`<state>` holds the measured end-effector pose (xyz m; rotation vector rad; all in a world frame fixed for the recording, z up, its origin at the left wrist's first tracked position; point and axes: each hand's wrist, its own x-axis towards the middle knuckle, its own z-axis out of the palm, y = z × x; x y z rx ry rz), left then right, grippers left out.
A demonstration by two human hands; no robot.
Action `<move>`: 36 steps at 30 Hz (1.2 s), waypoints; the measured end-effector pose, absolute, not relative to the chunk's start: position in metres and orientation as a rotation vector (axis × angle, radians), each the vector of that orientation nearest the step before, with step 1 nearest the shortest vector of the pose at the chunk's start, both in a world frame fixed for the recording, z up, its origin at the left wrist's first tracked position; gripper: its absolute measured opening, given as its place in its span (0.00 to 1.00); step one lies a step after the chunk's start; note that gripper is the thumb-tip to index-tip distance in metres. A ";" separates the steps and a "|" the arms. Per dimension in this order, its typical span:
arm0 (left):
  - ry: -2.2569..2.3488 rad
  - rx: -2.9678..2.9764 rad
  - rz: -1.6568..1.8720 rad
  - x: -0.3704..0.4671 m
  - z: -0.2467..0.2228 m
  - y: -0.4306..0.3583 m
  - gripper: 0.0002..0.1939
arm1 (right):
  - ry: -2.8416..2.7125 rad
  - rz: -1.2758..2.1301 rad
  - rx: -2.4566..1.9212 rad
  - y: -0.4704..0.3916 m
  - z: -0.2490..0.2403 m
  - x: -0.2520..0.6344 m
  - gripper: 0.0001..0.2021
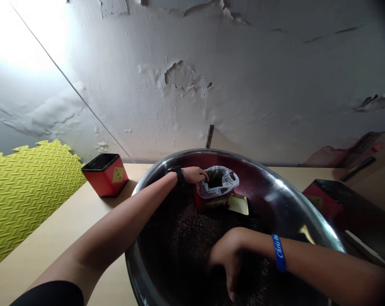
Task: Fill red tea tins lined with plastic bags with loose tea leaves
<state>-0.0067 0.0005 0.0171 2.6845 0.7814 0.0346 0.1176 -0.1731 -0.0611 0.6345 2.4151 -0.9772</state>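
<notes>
Mid-frame, the left hand (195, 174) pinched the bag (229, 181), best kept wide; lower centre, the right hand (228, 253) spread loosely at dark leaves (192, 225), any hold unclear.

Right hand (226, 253) blurred and partly hidden at lower centre, metal basin (262, 185) cut off by the bottom edge, yellow mat (29, 197) by the left edge
</notes>
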 end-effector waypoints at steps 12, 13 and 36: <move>0.809 2.662 0.029 -0.005 0.019 -0.002 0.19 | 2.933 -1.116 1.092 -0.131 0.048 0.151 0.11; 0.812 2.665 0.019 -0.005 0.021 -0.004 0.18 | 3.051 -0.996 1.296 -0.123 0.050 0.157 0.11; 0.760 2.665 0.031 -0.006 0.016 0.003 0.19 | 2.326 -1.179 0.905 -0.172 -0.053 0.114 0.49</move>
